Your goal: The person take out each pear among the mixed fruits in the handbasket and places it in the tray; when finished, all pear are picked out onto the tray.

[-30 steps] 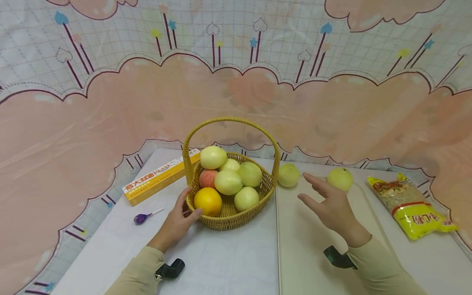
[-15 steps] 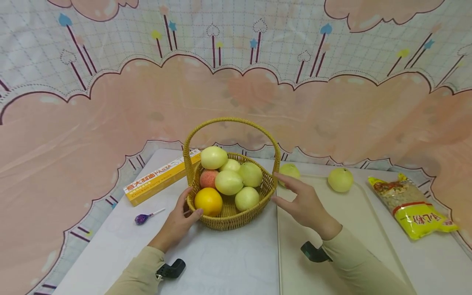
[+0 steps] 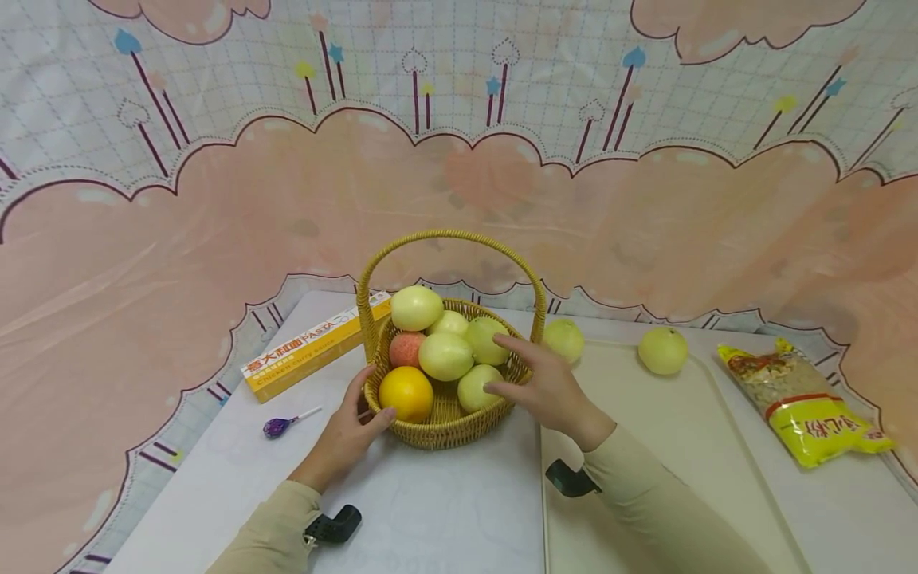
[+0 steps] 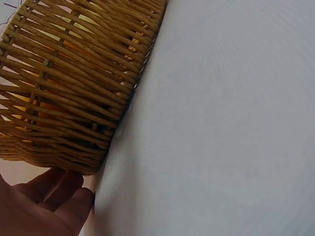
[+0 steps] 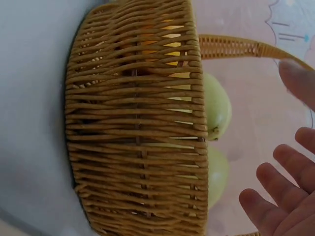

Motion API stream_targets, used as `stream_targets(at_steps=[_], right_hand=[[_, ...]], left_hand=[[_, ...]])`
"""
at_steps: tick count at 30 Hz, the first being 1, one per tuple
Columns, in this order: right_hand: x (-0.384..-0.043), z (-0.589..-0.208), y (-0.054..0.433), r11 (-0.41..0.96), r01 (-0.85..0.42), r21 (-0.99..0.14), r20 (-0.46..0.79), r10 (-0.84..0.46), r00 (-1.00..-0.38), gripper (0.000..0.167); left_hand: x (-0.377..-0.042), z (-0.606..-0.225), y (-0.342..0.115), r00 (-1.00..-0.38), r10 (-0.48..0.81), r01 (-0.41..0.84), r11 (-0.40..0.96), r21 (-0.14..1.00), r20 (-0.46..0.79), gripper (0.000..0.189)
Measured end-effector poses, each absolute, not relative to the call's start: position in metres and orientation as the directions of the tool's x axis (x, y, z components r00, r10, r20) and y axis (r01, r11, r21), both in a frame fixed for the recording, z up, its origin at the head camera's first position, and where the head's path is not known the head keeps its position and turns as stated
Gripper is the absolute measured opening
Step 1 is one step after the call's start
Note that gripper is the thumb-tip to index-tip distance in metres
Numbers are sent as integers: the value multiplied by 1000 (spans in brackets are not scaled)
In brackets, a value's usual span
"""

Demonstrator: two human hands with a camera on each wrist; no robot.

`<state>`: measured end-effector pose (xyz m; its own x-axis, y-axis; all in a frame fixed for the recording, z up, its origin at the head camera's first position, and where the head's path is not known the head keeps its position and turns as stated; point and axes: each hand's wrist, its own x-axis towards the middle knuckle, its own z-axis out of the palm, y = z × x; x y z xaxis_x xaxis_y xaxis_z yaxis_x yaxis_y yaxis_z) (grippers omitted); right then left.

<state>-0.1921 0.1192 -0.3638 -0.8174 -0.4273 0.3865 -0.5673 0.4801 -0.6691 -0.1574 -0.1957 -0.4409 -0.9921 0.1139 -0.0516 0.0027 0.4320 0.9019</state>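
A wicker basket (image 3: 452, 434) with a tall arched handle holds an orange (image 3: 406, 395), a reddish fruit (image 3: 407, 349) and several smooth, pale green fruits (image 3: 445, 356). My left hand (image 3: 344, 438) holds the basket's left side, thumb at the front rim and fingers along the outer wall; the left wrist view shows fingers (image 4: 74, 196) against the weave near the base. Over the right rim reaches my right hand (image 3: 555, 395), fingers spread and holding nothing, its tips overlapping two green fruits in the head view. In the right wrist view the right hand (image 5: 285, 177) is apart from the basket wall.
Two more pale green fruits, one behind the right hand (image 3: 564, 340) and one farther right (image 3: 663, 351), sit by the cream tray (image 3: 645, 478). A yellow pasta box (image 3: 308, 359) and purple lollipop (image 3: 276, 428) lie left, a yellow food packet (image 3: 803, 406) right.
My right hand has moved left from above the tray, past the basket's rim, to over the fruit inside. My left hand and the basket have stayed in place.
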Motion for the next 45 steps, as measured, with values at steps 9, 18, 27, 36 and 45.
stream_targets(at_steps=[9,18,27,36,45], right_hand=[[-204,-370,98,494,-491,-717,270,-454,-849,73],[-211,-377,85,480,-463,-745,246,-446,-860,70],[-216,-381,73,515,-422,-746,211,-418,-884,67],[-222,-380,66,533,-396,-747,173,-419,-891,69],[-231,-383,57,513,-381,-769,160,-423,-892,68]], left_hand=[[-156,-442,-196,-992,106,-10,436,900,-62,80],[-155,-442,-195,-993,111,7,434,901,-46,80],[-154,-442,-194,-993,108,6,442,897,-47,80],[-154,-441,-192,-994,100,4,451,893,-46,79],[-154,-441,-193,-993,103,-4,441,897,-55,80]])
